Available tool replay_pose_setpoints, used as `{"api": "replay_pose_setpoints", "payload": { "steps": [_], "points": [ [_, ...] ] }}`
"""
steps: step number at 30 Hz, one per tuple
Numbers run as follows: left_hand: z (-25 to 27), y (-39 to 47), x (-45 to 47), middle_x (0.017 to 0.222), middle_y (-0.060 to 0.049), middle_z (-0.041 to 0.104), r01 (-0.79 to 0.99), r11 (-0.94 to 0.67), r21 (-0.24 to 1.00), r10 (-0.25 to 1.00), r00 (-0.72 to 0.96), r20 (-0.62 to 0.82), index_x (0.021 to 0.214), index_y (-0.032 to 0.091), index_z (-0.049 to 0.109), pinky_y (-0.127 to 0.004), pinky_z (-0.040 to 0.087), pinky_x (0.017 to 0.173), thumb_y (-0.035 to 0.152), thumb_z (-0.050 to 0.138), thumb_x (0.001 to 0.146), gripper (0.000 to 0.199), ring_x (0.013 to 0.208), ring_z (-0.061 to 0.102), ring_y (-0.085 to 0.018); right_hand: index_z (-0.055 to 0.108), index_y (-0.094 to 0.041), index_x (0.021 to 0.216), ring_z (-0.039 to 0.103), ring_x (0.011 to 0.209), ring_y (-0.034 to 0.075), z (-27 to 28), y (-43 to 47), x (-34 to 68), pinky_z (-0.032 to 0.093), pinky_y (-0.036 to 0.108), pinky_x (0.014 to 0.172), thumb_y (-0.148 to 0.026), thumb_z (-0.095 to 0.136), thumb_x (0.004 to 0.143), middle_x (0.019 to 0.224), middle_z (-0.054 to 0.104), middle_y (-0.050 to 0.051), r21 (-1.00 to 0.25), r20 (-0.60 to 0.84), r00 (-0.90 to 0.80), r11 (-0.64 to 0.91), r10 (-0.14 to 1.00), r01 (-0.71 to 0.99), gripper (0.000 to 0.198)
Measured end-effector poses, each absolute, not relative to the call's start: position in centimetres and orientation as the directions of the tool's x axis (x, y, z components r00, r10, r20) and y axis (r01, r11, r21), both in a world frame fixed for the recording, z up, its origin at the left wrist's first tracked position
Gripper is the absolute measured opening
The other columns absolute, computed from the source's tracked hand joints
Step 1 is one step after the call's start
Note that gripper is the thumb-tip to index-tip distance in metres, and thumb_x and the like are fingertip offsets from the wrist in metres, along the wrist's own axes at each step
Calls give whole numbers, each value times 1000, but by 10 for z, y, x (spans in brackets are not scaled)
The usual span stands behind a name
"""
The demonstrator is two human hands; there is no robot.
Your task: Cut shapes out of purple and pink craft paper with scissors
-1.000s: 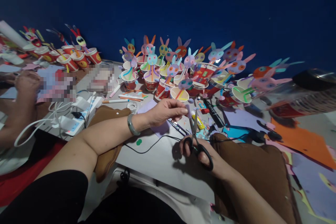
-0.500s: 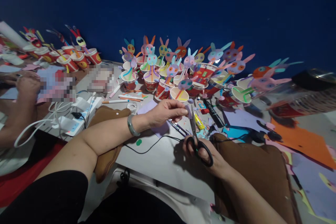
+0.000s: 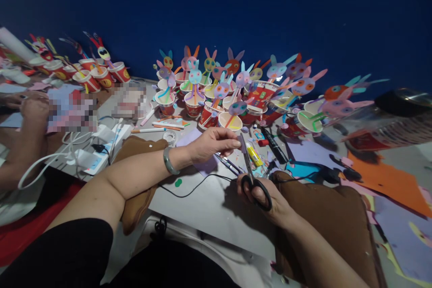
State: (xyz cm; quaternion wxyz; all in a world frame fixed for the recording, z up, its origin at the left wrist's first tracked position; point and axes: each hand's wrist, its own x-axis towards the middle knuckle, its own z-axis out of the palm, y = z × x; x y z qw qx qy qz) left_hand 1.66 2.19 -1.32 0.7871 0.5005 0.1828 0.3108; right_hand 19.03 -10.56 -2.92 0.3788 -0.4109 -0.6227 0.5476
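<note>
My left hand (image 3: 216, 145) pinches a small piece of purple paper (image 3: 243, 144) between thumb and fingertips, above the table. My right hand (image 3: 261, 195) grips black-handled scissors (image 3: 249, 166), fingers through the loops. The blades point up and away from me, with their tips at the purple piece; whether they are cutting it I cannot make out. Beneath my left hand lies a sheet of purple paper (image 3: 202, 168). Close to the scissors are a yellow glue stick (image 3: 254, 155) and a black marker (image 3: 275, 146).
Several paper cups with paper rabbit heads (image 3: 222, 92) line the wall side. A brown cushion (image 3: 324, 220) lies at right, near orange paper (image 3: 388, 180) and a clear jar (image 3: 394, 121). At left are a power strip (image 3: 104, 153) with cables and another person's hands (image 3: 35, 105).
The scissors in my right hand have shifted slightly left, and their tips are closer to my left fingertips. My left hand has hardly moved.
</note>
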Motion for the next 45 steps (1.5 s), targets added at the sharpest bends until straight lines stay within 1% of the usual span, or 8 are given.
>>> {"api": "replay_pose_setpoints", "payload": {
  "steps": [4,7,11,14,22,26,36,45],
  "points": [
    [-11,21,16,55,6,54,-257,313,914,660,751,-15,76,12,61,-18,36,47,40,81,69,36,48,48,-4,47,-20,58,43,57,15,-30,-105,190,35,30,56,-73,48,86,59,51,2,-997,41,-328,59,944,47,60],
    [-12,20,16,54,3,57,-181,308,934,628,776,-57,76,11,60,-18,37,45,38,78,71,32,47,52,-6,51,-20,58,44,57,15,-37,-103,194,35,29,56,-67,56,85,58,51,1,-995,97,-174,98,980,-1,55],
    [-16,14,18,54,2,60,-10,269,963,583,798,-154,77,11,61,-18,41,46,28,73,75,21,45,55,-7,59,-19,63,51,65,16,-48,-98,201,39,29,61,-53,70,82,67,57,1,-996,62,78,57,995,62,40],
    [-21,10,21,54,3,59,103,262,960,539,809,-234,76,10,61,-17,41,46,23,72,75,16,44,55,-6,66,-19,71,53,66,16,-49,-95,202,43,28,64,-50,75,77,70,61,1,-993,24,161,5,987,115,32],
    [-24,6,21,57,2,61,206,190,960,460,845,-273,75,9,64,-17,41,46,20,72,75,13,46,57,-6,67,-19,69,49,54,12,-37,-94,191,41,24,51,-49,85,62,61,59,-1,-986,-90,161,-111,983,128,36],
    [-20,3,21,56,3,60,239,192,952,435,849,-301,73,10,63,-17,41,45,16,68,76,8,46,56,-6,65,-19,68,47,53,11,-39,-95,192,39,24,48,-48,85,64,61,57,-1,-986,-91,145,-110,985,129,36],
    [-17,4,21,60,-2,64,238,233,943,407,857,-317,72,9,63,-16,38,43,26,66,83,20,46,57,-6,64,-19,70,49,55,11,-44,-95,199,41,24,51,-44,79,71,63,58,-1,-987,-99,190,-120,977,103,30],
    [-26,1,22,54,1,60,231,205,951,403,866,-297,74,9,65,-18,38,45,30,78,70,24,46,51,-7,63,-19,69,50,57,13,-47,-95,199,42,26,53,-39,77,74,65,59,-1,-987,-57,263,-94,963,128,24]
  ]
}}
